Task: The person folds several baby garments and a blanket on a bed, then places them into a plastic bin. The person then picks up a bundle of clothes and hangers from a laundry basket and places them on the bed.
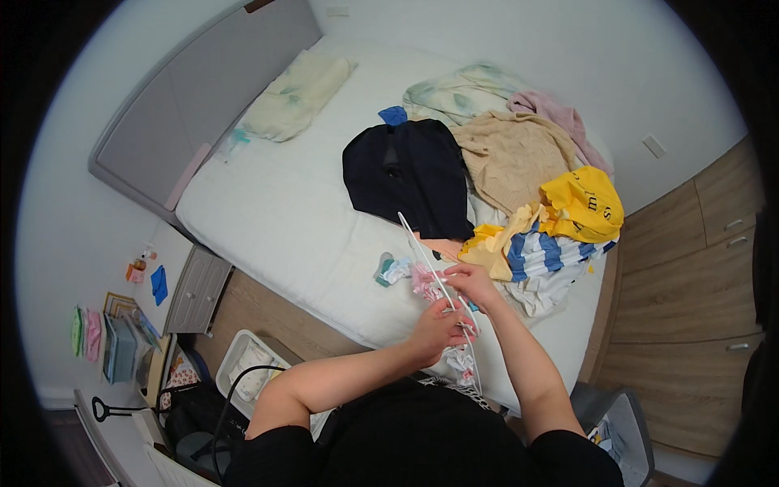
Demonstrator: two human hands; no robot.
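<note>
My left hand (439, 333) is closed around a thin white clothes hanger (420, 242), which stands slanted over the bed's near edge. Just beyond it, my right hand (475, 285) has its fingertips at the hanger's bar, beside a small pink cloth item (421, 277). Whether those fingers grip the bar or the cloth cannot be made out. Small white-and-pink cloth pieces (461, 360) show below my hands, partly hidden by the hanger. Left of the pink item lie a light-blue cloth piece (398, 270) and a grey-green sock-like piece (383, 268).
Across the bed (274, 213) lie a dark navy garment (408, 176), a beige knit sweater (517, 155), yellow clothing (584, 204) and a blue-and-white striped garment (535, 252). A white bin (243, 338) stands left; a grey basket (636, 420) stands right. Wooden cabinets (675, 298) line the right wall.
</note>
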